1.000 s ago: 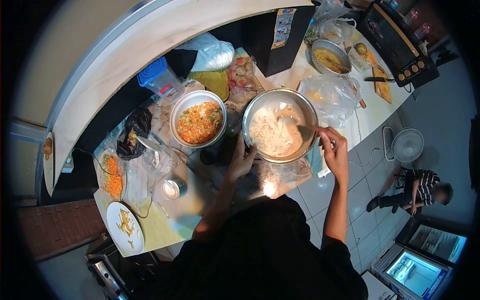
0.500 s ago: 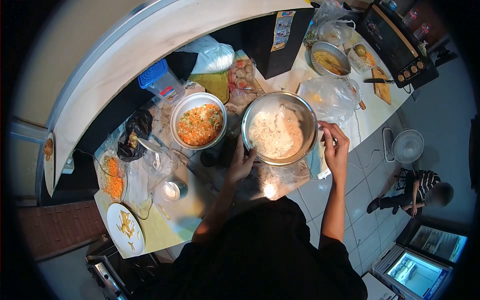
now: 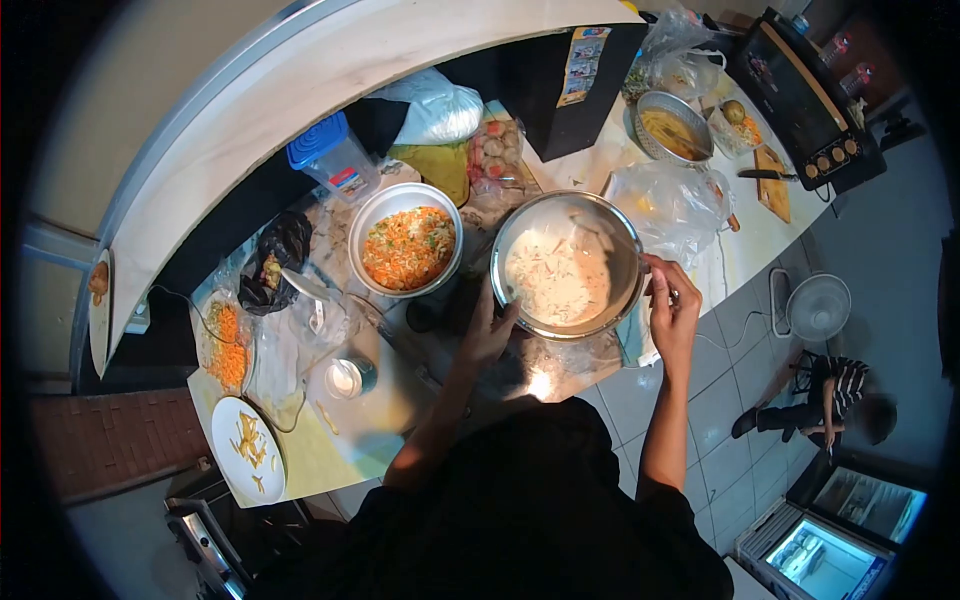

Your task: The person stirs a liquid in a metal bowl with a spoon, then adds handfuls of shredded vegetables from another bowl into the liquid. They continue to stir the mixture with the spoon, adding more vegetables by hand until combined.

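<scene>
A shiny metal bowl (image 3: 497, 290) sits in front of me with a creamy, pale mixture (image 3: 555, 270) in it, shredded pieces showing through. My left hand (image 3: 488, 332) grips the bowl's near left side, its thumb over the rim. At the right rim, my right hand (image 3: 674, 305) has its fingers closed on the edge; whether they also hold a utensil handle I cannot make out. Just left of the metal bowl stands a white bowl (image 3: 355, 240) of shredded orange and pale vegetables (image 3: 408, 248). Neither hand touches it.
To the left are a black plastic bag (image 3: 285, 240), a glass jar (image 3: 350, 377), a tray of shredded carrot (image 3: 228, 345) and a white plate (image 3: 225, 455). Rightward lie a clear plastic bag (image 3: 670, 200), a colander (image 3: 640, 130) and a knife (image 3: 765, 175). A person (image 3: 850, 395) sits beyond the counter.
The view has shifted slightly, so the counter things appear a little farther right. Both hands keep their hold on the metal bowl, which appears slightly lower in view.
</scene>
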`<state>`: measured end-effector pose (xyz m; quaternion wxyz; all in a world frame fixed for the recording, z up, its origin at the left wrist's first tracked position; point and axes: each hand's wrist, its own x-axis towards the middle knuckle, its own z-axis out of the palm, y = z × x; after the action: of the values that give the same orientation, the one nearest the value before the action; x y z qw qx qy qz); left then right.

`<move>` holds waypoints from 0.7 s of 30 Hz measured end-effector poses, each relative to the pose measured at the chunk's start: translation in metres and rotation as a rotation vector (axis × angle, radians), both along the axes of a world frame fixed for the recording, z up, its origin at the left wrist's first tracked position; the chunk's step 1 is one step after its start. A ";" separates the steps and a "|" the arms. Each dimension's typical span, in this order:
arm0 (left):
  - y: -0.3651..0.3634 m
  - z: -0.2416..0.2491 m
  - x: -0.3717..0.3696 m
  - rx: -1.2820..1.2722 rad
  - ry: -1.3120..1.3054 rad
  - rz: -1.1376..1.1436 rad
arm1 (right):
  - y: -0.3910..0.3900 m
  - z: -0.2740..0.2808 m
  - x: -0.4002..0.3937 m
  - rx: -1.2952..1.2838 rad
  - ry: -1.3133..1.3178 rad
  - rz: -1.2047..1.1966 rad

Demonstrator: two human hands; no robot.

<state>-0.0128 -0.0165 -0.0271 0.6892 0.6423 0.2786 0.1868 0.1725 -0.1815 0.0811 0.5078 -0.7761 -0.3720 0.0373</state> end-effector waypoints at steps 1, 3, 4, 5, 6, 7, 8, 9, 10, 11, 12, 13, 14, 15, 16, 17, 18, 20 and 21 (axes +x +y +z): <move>0.000 -0.003 -0.001 0.004 0.001 0.010 | 0.004 -0.005 0.001 0.034 -0.042 -0.057; 0.000 -0.008 -0.002 0.150 -0.100 -0.001 | 0.011 -0.016 0.004 0.080 -0.115 -0.093; 0.000 -0.007 -0.002 0.152 -0.098 0.004 | 0.009 -0.018 0.005 0.082 -0.113 -0.088; -0.001 -0.006 -0.003 0.145 -0.080 0.010 | 0.006 -0.020 0.004 0.026 -0.046 -0.001; -0.002 -0.003 -0.003 0.136 -0.060 0.015 | 0.003 -0.022 0.004 -0.030 0.022 0.085; -0.003 -0.001 -0.004 0.136 -0.056 0.014 | 0.000 -0.022 0.006 -0.082 0.024 0.199; -0.004 0.000 -0.004 0.166 -0.033 0.026 | -0.003 -0.023 0.004 -0.081 0.029 0.196; -0.003 0.000 -0.004 0.197 -0.011 0.036 | -0.004 -0.016 0.001 -0.098 0.019 0.211; -0.001 -0.004 -0.003 0.197 -0.007 0.032 | -0.004 -0.013 -0.001 -0.117 0.011 0.228; 0.001 -0.010 -0.004 0.179 -0.031 0.016 | -0.005 -0.013 -0.003 -0.120 0.019 0.225; 0.000 -0.008 -0.003 0.161 -0.057 0.002 | -0.005 -0.013 -0.002 -0.060 0.059 0.152; -0.001 -0.005 -0.004 0.158 -0.055 0.005 | -0.003 -0.012 -0.001 0.002 0.094 0.081; -0.001 -0.001 -0.003 0.172 -0.060 0.007 | -0.001 -0.011 0.000 0.003 0.091 0.087; -0.002 0.003 -0.002 0.187 -0.065 0.012 | 0.003 -0.012 0.002 0.040 0.057 0.029; -0.002 0.002 -0.002 0.189 -0.068 0.021 | 0.006 -0.012 0.003 0.077 0.024 -0.030; -0.002 0.000 -0.002 0.199 -0.072 0.029 | 0.009 -0.011 0.004 0.047 0.030 -0.040; -0.004 0.002 -0.003 0.206 -0.073 0.034 | 0.011 -0.011 0.001 0.045 0.033 -0.039; -0.005 0.008 -0.004 0.171 -0.042 0.030 | 0.017 -0.008 -0.003 -0.012 0.006 0.031; -0.004 0.012 -0.001 0.141 -0.016 0.029 | 0.017 -0.005 0.000 -0.007 -0.003 0.035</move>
<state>-0.0137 -0.0200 -0.0148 0.6416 0.6837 0.2685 0.2208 0.1721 -0.1643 0.0761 0.5038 -0.7714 -0.3860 0.0462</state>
